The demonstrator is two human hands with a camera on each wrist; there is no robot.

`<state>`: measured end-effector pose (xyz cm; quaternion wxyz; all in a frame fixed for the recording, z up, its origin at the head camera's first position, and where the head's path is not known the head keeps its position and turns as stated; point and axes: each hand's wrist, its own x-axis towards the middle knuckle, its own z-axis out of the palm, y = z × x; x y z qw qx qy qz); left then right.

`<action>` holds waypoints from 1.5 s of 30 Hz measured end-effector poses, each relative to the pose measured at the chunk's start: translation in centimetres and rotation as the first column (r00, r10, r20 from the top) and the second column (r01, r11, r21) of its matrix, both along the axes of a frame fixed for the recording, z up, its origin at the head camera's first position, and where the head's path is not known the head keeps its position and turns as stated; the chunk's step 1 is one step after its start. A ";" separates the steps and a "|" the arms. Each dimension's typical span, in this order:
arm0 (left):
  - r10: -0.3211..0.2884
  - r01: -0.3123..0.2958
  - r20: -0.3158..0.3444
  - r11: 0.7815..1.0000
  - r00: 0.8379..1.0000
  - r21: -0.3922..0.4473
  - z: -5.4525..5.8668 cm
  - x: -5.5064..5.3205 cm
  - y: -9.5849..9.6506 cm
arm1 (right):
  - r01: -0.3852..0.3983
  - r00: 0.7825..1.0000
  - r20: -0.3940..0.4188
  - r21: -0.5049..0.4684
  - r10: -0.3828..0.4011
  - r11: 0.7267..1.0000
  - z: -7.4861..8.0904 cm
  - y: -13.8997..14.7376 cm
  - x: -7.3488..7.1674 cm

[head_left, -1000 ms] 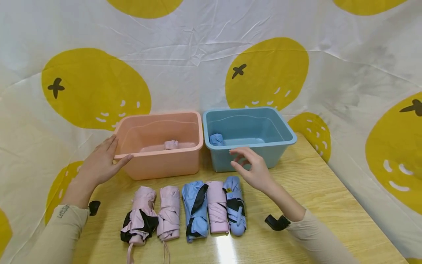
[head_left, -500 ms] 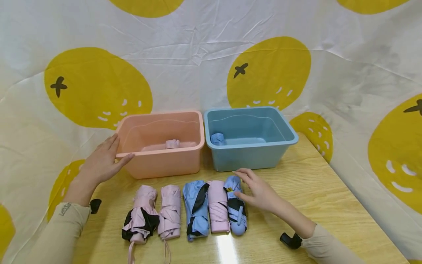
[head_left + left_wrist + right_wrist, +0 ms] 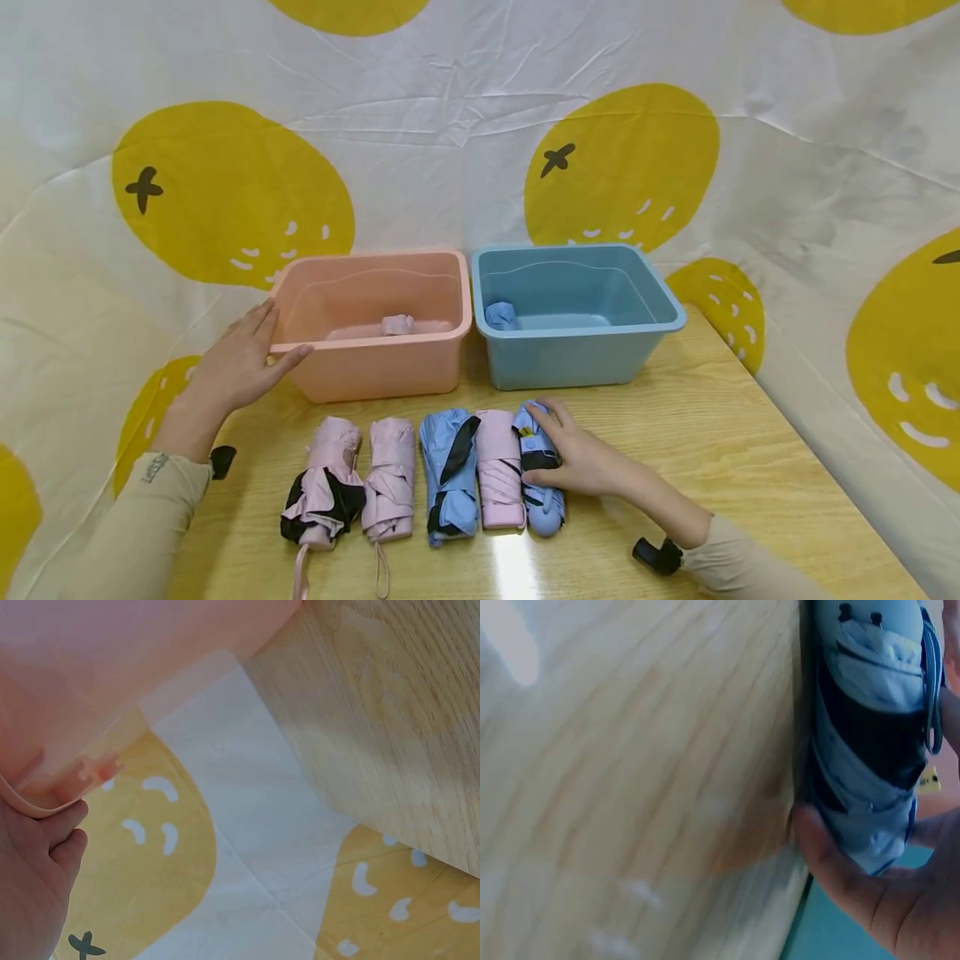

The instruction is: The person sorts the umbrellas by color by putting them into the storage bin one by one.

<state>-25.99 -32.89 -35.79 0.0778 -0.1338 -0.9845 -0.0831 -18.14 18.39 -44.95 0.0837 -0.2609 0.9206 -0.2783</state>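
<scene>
My left hand (image 3: pixel 237 360) rests on the left front corner of the pink bin (image 3: pixel 367 367), fingers along the side and thumb at the front rim. In the left wrist view its fingertips (image 3: pixel 71 817) lie against the bin's rim. My right hand (image 3: pixel 577 454) grips the rightmost folded umbrella (image 3: pixel 545 517), blue with a black band and a round handle end. The right wrist view shows fingers on both sides of this umbrella (image 3: pixel 870 742), which lies on the table. To its left are a pink umbrella (image 3: pixel 498 471), a blue one (image 3: pixel 450 467) and two more pink ones.
A blue bin (image 3: pixel 562 358) stands right of the pink one, with a rolled blue umbrella (image 3: pixel 500 315) inside. In the pink bin lies a rolled pink umbrella (image 3: pixel 397 324). Behind hangs a white cloth (image 3: pixel 450 183) with yellow fruit shapes. The wooden table (image 3: pixel 720 450) has a diagonal right edge.
My right hand has come down from in front of the blue bin onto the rightmost blue umbrella and closed around it. My left hand has stayed on the pink bin.
</scene>
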 end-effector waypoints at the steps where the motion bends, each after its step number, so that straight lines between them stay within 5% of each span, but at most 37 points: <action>1: 0.000 0.000 0.001 1.000 1.000 0.001 0.0 0.0 0.0 | 0.005 1.000 0.013 -0.011 -0.004 1.000 0.0 -0.1 0.0; 22: 0.010 -0.010 0.009 1.000 1.000 -0.012 0.3 0.3 0.4 | 0.116 0.993 0.009 -0.193 -0.117 0.974 -1.4 -0.3 0.3; 36: 0.012 -0.012 0.010 0.999 1.000 -0.031 0.4 0.3 0.3 | 0.042 0.977 -0.181 -0.343 -0.110 0.938 -1.1 -0.2 1.0; 45: 0.003 -0.003 0.002 0.999 1.000 -0.034 0.4 0.2 0.2 | -0.046 0.982 -0.175 -0.560 -0.064 0.827 0.5 -0.4 1.0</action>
